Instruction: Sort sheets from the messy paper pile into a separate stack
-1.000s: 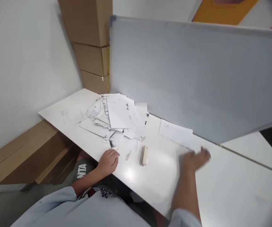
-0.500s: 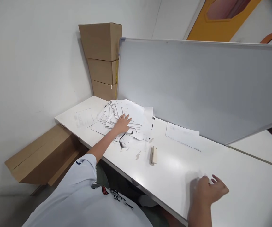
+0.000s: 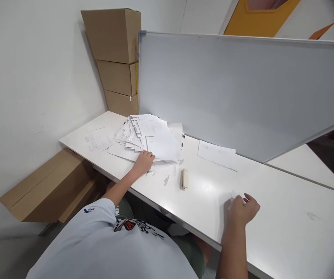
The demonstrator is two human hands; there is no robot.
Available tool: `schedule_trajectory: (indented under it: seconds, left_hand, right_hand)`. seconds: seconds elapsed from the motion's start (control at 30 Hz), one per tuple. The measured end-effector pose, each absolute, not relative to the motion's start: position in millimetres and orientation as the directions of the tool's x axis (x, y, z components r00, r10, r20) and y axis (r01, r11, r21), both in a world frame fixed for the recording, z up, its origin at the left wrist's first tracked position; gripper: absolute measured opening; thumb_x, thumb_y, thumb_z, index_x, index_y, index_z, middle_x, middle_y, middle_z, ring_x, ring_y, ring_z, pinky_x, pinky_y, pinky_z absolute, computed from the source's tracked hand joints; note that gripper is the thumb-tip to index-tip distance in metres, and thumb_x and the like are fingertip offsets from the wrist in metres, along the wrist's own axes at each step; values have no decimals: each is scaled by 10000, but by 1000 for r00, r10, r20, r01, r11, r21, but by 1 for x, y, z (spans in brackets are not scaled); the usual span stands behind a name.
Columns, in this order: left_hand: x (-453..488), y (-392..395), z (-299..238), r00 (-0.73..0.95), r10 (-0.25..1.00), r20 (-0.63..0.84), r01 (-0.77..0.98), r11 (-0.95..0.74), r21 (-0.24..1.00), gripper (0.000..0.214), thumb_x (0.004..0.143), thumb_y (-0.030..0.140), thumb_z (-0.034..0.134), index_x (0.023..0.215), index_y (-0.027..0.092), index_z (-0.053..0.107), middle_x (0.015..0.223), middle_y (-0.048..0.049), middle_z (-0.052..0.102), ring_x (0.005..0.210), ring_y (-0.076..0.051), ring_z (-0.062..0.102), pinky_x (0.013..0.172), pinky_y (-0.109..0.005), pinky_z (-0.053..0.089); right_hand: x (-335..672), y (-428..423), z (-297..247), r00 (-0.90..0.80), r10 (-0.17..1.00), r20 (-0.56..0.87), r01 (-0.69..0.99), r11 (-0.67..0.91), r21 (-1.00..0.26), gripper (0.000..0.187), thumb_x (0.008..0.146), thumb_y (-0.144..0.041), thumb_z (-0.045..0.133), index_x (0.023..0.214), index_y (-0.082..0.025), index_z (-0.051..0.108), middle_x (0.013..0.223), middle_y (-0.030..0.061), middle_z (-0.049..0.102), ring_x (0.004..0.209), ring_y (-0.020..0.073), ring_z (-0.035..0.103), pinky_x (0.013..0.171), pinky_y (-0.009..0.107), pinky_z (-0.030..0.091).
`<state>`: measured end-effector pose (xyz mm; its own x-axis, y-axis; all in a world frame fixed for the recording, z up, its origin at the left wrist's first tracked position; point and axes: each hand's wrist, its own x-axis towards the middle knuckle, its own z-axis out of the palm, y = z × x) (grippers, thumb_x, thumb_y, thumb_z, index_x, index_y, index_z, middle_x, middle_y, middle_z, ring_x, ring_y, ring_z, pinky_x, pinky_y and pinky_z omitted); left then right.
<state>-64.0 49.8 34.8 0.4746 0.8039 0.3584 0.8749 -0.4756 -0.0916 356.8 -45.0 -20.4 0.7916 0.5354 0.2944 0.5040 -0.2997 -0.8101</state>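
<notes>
My left hand (image 3: 143, 162) is closed on the near edge of a white sheet of paper (image 3: 164, 145), which lies on top of a loose pile of papers (image 3: 129, 135). Its fingers are bent over the edge, and the thumb is hidden. Farther right, my right hand (image 3: 244, 209) rests close above the white table, fingers curled in; whatever they may hold is hidden. Between the hands lies a small cream stapler (image 3: 185, 179). A single printed sheet (image 3: 97, 140) lies left of the pile.
The white table (image 3: 202, 211) runs along a leaning whiteboard (image 3: 236, 97). Another paper (image 3: 216, 154) lies at the board's foot. Stacked cardboard boxes (image 3: 111, 37) stand at the back left corner. An open cardboard box (image 3: 45, 186) sits below the table's left edge.
My left hand has gone from lying spread on the pile to gripping a sheet's edge, and the top sheet has shifted towards me. The right hand stays curled. The view has shifted slightly.
</notes>
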Motion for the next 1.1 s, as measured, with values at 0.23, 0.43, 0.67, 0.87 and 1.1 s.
schedule_trajectory:
  seconds: [0.23, 0.43, 0.67, 0.87, 1.1]
  left_hand:
    - [-100, -36, 23, 417, 730, 541, 877, -480, -28, 344, 826, 4, 462, 1066, 165, 649, 1006, -115, 641, 992, -258, 584, 896, -416, 478]
    - [-125, -108, -8, 336, 758, 559, 861, -488, 144, 489, 745, -2, 439, 1145, 179, 653, 1090, -110, 657, 1097, -258, 584, 963, -462, 491]
    - [-143, -117, -28, 360, 780, 511, 846, -504, 173, 662, 739, -18, 390, 1362, 160, 524, 1357, -133, 583, 1288, -233, 523, 1110, -484, 408]
    - [-153, -107, -41, 296, 786, 543, 817, -503, 282, 706, 731, 10, 393, 1404, 195, 499, 1357, -98, 601, 1294, -221, 537, 1140, -493, 390]
    - [-141, -108, -38, 215, 761, 613, 782, -510, 359, 652, 781, 65, 436, 1421, 185, 450, 1339, -118, 604, 1248, -240, 573, 1127, -491, 407]
  right_hand:
    - [298, -65, 7, 450, 619, 644, 819, 1, -573, 422, 853, -274, 448, 1233, -125, 555, 1166, 215, 564, 1080, 342, 553, 820, 490, 497]
    - [176, -91, 25, -437, 815, 381, 757, 562, -333, 521, 946, -351, 427, 1434, -173, 394, 1457, 195, 458, 1374, 339, 398, 1060, 543, 393]
    - [147, -109, 14, -601, 789, 130, 758, 614, -221, 567, 838, -108, 478, 1398, -193, 506, 1467, 148, 492, 1335, 324, 479, 1044, 518, 427]
    - [210, -135, 63, -298, 919, 259, 713, 394, -580, 285, 886, -238, 535, 1104, -247, 718, 1039, 52, 744, 938, 268, 694, 795, 402, 569]
    - [225, -64, 109, 504, 818, 277, 244, 173, -954, 277, 694, -403, 771, 853, -199, 674, 752, 22, 652, 738, 228, 633, 653, 391, 550]
